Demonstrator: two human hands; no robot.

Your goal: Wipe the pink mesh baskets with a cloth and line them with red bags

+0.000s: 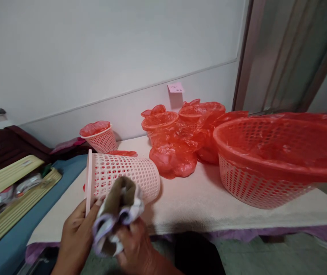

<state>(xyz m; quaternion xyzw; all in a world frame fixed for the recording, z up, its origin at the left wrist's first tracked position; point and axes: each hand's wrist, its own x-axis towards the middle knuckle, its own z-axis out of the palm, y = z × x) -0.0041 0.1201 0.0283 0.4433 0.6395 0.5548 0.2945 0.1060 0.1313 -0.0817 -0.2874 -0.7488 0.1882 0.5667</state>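
Observation:
A pink mesh basket (129, 173) lies on its side near the front of the cream cloth-covered table (198, 202), its rim facing left. My left hand (76, 238) grips that rim from below. My right hand (136, 248) holds a crumpled cloth (117, 214), olive and white with purple edges, just in front of the basket's wall.
A large pink basket lined with a red plastic bag (278, 156) fills the right. Several small bag-lined baskets (159, 122) and loose red bags (175, 152) sit at the back, one small basket (99, 136) farther left. A yellow slatted tray (11, 194) lies at the left.

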